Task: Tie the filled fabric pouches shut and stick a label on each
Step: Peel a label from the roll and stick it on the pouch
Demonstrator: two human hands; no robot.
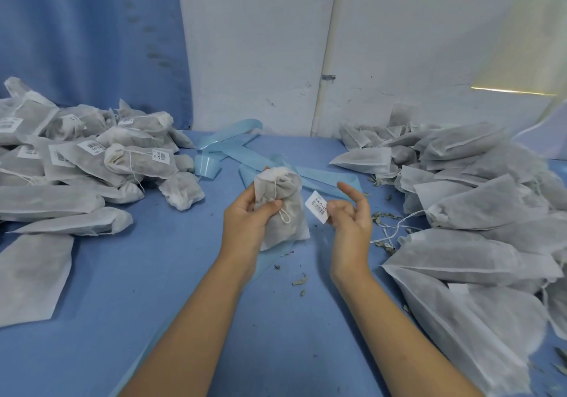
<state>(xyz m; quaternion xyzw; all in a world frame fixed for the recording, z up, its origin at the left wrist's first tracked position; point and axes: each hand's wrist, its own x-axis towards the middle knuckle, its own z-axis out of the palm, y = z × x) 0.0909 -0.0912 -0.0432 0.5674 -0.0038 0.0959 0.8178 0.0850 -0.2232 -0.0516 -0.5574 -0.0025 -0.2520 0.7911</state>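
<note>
Pouch (280, 209), tied w/ string (286, 218), gripped by left hand (245, 218). Right hand (349, 218) just beside, to its right, pinches a small label (317, 207). Both above the blue desk (153, 274).

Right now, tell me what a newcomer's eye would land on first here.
At centre, the left hand grips a tied pouch while the right hand pinches a barcode label beside it. A heap of labelled pouches lies far left, and a heap of unlabelled pouches fills the right.
</note>
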